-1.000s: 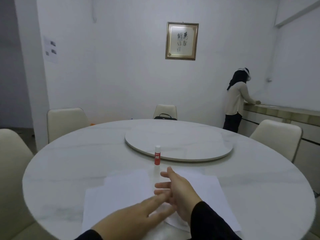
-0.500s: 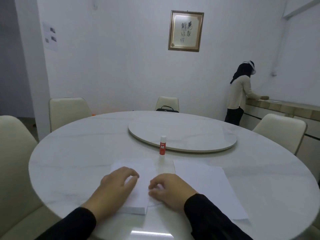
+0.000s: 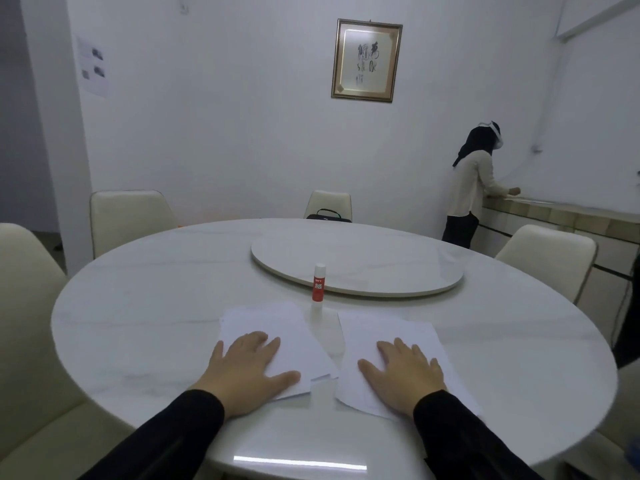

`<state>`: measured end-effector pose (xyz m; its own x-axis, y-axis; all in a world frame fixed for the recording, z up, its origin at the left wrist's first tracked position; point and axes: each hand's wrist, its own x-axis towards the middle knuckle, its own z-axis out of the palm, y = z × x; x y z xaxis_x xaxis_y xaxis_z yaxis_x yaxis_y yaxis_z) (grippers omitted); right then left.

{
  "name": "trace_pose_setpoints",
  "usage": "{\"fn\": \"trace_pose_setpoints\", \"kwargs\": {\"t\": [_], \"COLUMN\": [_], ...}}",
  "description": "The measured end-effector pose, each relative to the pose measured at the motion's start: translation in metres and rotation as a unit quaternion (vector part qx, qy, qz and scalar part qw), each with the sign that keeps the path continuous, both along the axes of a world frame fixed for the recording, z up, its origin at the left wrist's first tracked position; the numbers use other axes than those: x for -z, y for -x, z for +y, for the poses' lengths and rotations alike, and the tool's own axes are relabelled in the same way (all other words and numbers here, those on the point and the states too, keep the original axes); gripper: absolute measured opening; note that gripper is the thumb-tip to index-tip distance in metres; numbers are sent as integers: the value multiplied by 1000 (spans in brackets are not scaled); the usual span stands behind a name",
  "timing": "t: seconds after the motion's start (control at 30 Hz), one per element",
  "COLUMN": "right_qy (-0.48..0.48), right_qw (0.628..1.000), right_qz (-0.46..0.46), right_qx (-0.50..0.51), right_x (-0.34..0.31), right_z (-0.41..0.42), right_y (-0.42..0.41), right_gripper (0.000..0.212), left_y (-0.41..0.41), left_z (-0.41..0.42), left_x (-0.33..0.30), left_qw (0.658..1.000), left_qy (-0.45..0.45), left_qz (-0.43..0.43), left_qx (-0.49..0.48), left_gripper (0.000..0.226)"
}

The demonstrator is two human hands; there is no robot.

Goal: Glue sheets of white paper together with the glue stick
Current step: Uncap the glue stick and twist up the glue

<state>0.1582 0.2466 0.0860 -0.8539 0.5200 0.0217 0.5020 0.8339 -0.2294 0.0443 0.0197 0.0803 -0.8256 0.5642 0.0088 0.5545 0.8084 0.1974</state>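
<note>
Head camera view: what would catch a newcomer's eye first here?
Two open hands, the left hand and right hand, each press flat on a separate white sheet at the round table's near edge. Between and just beyond the sheets, a red glue stick stands upright, untouched.

The near parts of both sheets (image 3: 284, 327) (image 3: 388, 334) were hidden under the hands (image 3: 247, 370) (image 3: 403, 374). The glue stick (image 3: 318, 283) label was too small to be read. The table (image 3: 138, 306) near edge was cut off.

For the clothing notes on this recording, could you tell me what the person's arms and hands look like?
Both arms wear long black sleeves reaching the wrists. The left hand and right hand are bare: no gloves, and no rings, watch or markings show.
</note>
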Motion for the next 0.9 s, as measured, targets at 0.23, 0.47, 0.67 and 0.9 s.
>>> {"fn": "trace_pose_setpoints", "kwargs": {"t": [0.23, 0.47, 0.67, 0.9], "right_qy": [9, 23, 150, 328], "right_qw": [1000, 996, 984, 917], "right_qz": [-9, -74, 69, 220], "right_qx": [-12, -36, -69, -50], "right_x": [5, -13, -60, -33], "right_z": [-2, 8, 19, 3], "right_y": [0, 16, 78, 154], "right_gripper": [85, 84, 55, 79], "left_y": [-2, -15, -18, -3], "left_z": [4, 1, 1, 4], "left_x": [-3, -8, -13, -11], "left_qw": [998, 988, 977, 966], "left_qy": [57, -48, -141, -169], "left_qz": [-24, -13, -20, -30], "left_qx": [24, 146, 157, 194], "left_gripper": [104, 105, 82, 68]}}
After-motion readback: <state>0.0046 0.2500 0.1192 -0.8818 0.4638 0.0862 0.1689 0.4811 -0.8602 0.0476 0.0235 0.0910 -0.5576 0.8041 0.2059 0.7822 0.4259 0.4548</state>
